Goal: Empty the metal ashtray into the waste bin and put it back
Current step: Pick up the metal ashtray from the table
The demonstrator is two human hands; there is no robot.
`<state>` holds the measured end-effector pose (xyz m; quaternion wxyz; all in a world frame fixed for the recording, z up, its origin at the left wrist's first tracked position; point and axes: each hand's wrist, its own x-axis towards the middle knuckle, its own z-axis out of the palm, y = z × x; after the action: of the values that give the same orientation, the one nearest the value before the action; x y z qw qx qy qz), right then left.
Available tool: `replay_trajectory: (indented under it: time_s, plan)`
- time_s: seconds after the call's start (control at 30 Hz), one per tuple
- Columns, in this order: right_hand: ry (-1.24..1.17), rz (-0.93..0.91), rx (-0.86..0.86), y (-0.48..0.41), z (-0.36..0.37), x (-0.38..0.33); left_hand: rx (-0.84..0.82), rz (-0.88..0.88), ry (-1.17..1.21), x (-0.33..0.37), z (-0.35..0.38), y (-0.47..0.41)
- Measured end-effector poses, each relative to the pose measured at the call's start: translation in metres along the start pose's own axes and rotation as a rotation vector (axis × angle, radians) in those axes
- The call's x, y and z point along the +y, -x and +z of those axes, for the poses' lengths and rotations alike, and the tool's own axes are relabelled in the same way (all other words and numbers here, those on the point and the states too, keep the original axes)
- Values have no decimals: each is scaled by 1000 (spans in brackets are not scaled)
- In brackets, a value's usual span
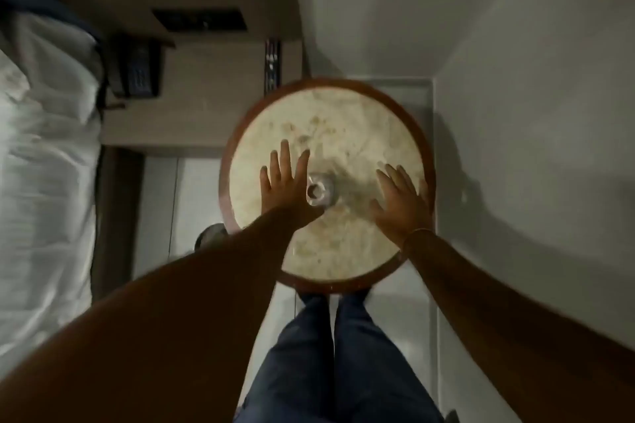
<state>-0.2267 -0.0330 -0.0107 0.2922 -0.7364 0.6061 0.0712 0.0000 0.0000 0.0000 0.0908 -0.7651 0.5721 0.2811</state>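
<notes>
A small round metal ashtray stands near the middle of a round table with a pale stone top and a brown rim. My left hand lies flat on the tabletop just left of the ashtray, fingers spread, its thumb side close beside it. My right hand rests flat on the table to the right, well apart from the ashtray, fingers apart. Neither hand holds anything. A dark round object, possibly the waste bin, shows on the floor left of the table, partly hidden by my left forearm.
A bed with white sheets fills the left side. A nightstand with a dark telephone stands beyond it. White walls close in on the table at the right and back. My legs stand at the table's near edge.
</notes>
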Motion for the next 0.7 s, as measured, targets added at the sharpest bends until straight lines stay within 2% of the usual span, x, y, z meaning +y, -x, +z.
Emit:
replay_trajectory:
  time_s: [0.13,0.27,0.53,0.7]
  plan:
    - [-17,23,-95,9,80,24,-116,-48,22,-4,70,-21]
    - [-102,33,-41,14,121,36,-113,-55,32,3,99,-43]
    - [-313,54,112,14,142,30,-52,-81,109,-7,133,-67]
    - [-386,71,158,14,139,25,47,-43,157,-13,145,-73]
